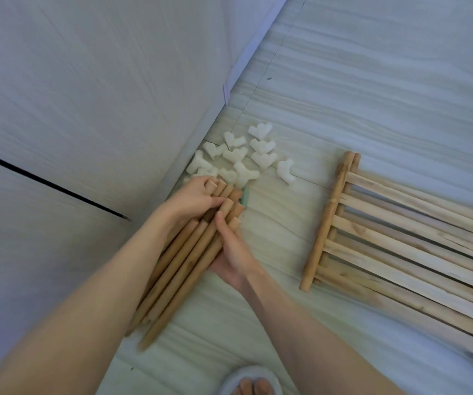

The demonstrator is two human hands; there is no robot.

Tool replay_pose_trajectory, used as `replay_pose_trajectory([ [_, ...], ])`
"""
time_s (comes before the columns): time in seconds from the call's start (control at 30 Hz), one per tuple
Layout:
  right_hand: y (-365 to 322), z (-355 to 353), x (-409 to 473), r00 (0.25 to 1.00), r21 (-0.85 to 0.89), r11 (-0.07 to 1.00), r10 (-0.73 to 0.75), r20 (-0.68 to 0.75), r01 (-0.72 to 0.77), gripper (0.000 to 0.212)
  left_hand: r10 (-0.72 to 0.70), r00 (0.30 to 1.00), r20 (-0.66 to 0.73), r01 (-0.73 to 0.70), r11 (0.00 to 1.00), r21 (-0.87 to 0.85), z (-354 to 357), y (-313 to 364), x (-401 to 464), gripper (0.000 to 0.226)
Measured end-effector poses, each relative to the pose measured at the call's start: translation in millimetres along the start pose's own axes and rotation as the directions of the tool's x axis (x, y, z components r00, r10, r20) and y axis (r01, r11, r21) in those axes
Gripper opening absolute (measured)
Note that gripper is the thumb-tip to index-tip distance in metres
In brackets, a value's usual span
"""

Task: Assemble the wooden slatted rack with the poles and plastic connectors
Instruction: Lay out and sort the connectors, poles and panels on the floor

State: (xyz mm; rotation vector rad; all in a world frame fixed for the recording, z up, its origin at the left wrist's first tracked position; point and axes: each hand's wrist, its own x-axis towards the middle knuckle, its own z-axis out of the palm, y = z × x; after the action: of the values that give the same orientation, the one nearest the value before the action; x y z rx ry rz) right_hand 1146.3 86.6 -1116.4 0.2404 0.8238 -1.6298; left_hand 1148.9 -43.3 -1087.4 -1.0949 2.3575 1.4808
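Head view, looking down at pale wood-grain floor (343, 81). Bundle of round light-brown wooden poles (184, 266) lying on it beside grey wall panel (73, 95). Left hand (192, 199) laid over far ends of bundle, fingers curled onto pole tips. Right hand (229, 249) cupping bundle's near side, thumb pressed on one pole (other fingers tucked beneath, unclear). Heap of white plastic three-way connectors (244, 155) just beyond pole ends. Stacked slatted wooden rack panels (400, 252) well apart at right. Slippered foot (251, 384) at bottom edge.

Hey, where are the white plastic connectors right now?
In the head view, the white plastic connectors lie in a loose pile on the floor by the wall, just beyond the bundle of poles, left of the slatted panels.
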Motion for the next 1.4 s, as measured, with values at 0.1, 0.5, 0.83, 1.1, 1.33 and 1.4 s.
replay_pose_trajectory([
  [0.1, 10.9, -5.8, 12.1, 0.995, 0.068, 0.998, 0.020, -0.094, -0.014, 0.046, -0.063, 0.997, 0.040, 0.064, 0.998, -0.021, 2.8, -12.2, 2.9, 0.017],
  [0.5, -11.8, -3.8, 32.2, 0.936, 0.030, 0.976, 0.215, -0.278, -0.215, 0.029, -0.176, 0.983, 0.050, 0.180, 0.978, -0.102, -6.0, -31.2, 7.7, 0.015],
  [0.83, -20.0, -0.7, 35.2, 0.964, -0.169, 0.968, 0.145, -0.224, -0.185, 0.011, -0.120, 0.993, -0.019, 0.119, 0.990, -0.080, -15.3, -29.3, -0.2, 0.017],
  [1.1, -13.6, -4.0, 34.9, 0.963, -0.230, 0.968, 0.033, -0.267, -0.097, 0.011, -0.103, 0.994, -0.040, 0.099, 0.992, -0.080, -18.6, -28.4, -4.6, 0.014],
  [1.33, -40.1, -2.4, 26.7, 0.966, -0.254, 0.964, -0.135, -0.220, 0.077, 0.024, -0.097, 0.990, -0.105, 0.080, 0.985, -0.151, -39.0, -23.8, -8.5, 0.018],
  [1.4, -54.7, 5.7, 23.2, 0.964, -0.307, 0.943, -0.190, -0.186, 0.127, 0.028, -0.096, 0.987, -0.126, 0.073, 0.983, -0.171, -42.4, -18.3, -11.5, 0.021],
])
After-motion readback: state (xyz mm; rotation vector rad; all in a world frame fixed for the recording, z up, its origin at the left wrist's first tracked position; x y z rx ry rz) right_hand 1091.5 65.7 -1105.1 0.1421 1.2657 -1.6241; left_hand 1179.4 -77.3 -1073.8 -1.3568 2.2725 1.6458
